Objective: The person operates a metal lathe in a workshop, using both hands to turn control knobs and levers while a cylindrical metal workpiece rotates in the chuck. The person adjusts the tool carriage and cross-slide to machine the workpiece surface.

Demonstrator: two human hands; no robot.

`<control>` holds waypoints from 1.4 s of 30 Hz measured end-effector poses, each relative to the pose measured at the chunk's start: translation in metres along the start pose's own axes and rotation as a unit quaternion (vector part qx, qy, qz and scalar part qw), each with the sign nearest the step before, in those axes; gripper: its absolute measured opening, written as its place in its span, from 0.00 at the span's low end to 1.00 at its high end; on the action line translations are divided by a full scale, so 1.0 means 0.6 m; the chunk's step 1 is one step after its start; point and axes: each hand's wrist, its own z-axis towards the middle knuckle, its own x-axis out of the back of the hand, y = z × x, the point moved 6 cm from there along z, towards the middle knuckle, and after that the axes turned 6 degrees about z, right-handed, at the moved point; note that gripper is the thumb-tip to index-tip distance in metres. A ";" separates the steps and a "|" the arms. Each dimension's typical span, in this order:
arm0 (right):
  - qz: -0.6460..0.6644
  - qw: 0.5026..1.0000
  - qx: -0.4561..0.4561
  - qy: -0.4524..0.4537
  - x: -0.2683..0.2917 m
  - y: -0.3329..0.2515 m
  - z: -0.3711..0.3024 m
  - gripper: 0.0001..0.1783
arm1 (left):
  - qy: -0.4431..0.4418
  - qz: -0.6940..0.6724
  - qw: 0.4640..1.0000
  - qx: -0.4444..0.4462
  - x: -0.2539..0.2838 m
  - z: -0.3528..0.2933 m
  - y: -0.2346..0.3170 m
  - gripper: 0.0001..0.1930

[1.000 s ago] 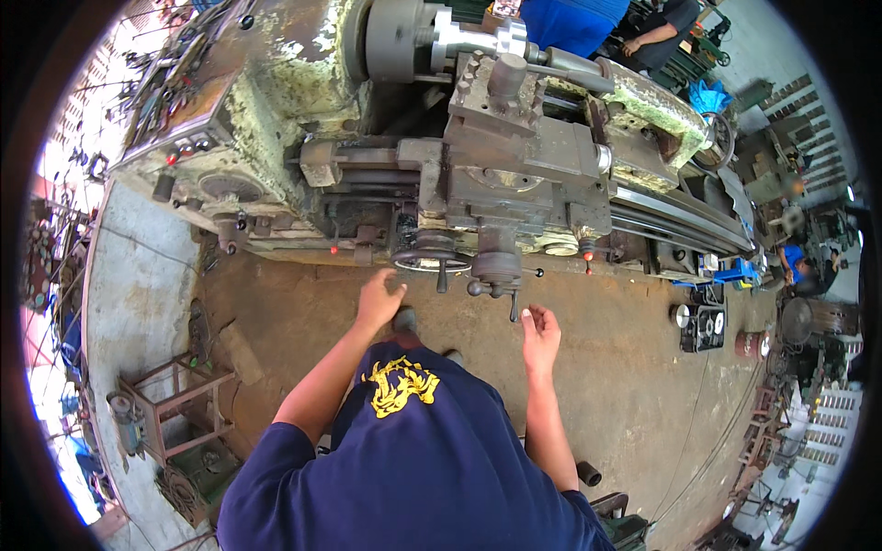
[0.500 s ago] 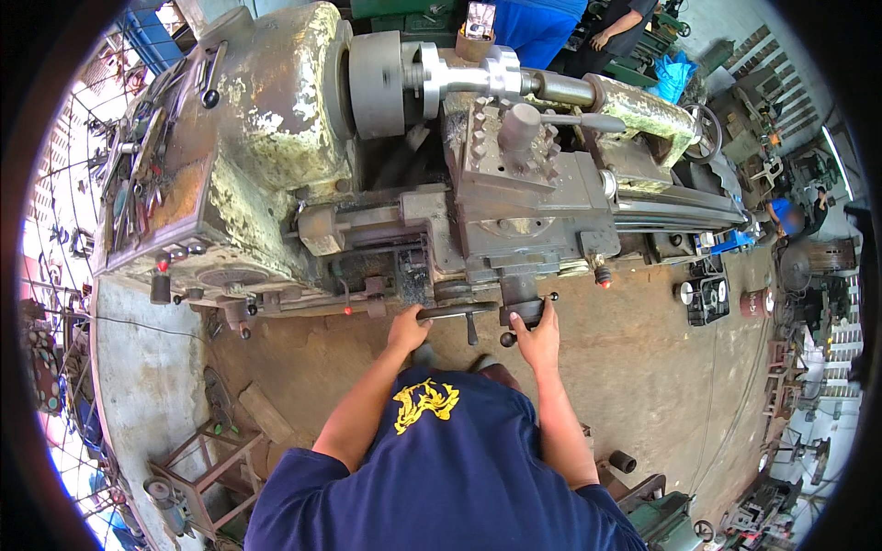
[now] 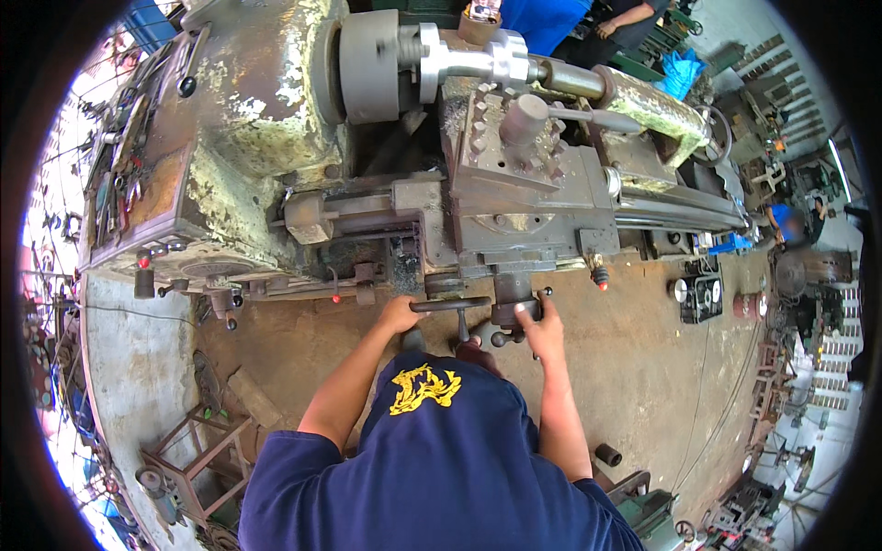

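At the lathe's front, my left hand [image 3: 398, 315] is closed on the left end of the carriage handwheel [image 3: 450, 305], which is seen edge-on with its crank grip hanging down. My right hand [image 3: 544, 332] grips the cross-slide handle [image 3: 514, 314], thumb on top and fingers around its right side; the fingertips are partly hidden. Ball-ended arms show beside that hand. Beyond them is the square tool post [image 3: 514, 147] with a clamping lever. A shiny stepped metal workpiece [image 3: 464, 64] sits between the grey chuck [image 3: 370, 69] and the tailstock [image 3: 648, 106].
Wrenches and other hand tools [image 3: 124, 174] lie on the headstock at left. Red-tipped control levers [image 3: 144, 266] stick out in front. A black crate [image 3: 702, 292] stands on the floor at right, and a metal frame [image 3: 197, 459] at lower left. Other people [image 3: 625, 23] stand behind the lathe.
The view has shifted slightly, so the lathe sits higher in the picture. Ball-ended arms of the cross-slide handle have turned a little under my right hand. My left hand stays on the handwheel.
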 end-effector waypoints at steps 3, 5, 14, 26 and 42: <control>0.008 0.997 0.050 0.051 0.072 -0.006 0.064 0.32 | 0.031 -0.010 0.999 -0.005 0.007 -0.006 0.011 0.22; -0.035 0.989 0.076 0.121 0.138 -0.008 0.111 0.29 | 0.048 -0.018 0.999 0.010 0.007 -0.011 0.020 0.21; -0.184 0.971 0.103 0.113 0.171 0.035 0.243 0.26 | 0.008 -0.025 0.999 0.024 0.016 -0.013 0.028 0.25; -0.193 0.968 0.041 0.153 0.161 0.062 0.237 0.31 | 0.052 -0.016 0.997 0.055 0.007 -0.012 0.032 0.18; -0.140 0.976 0.032 0.163 0.166 0.068 0.229 0.25 | 0.088 -0.015 0.995 0.039 0.016 -0.019 0.047 0.15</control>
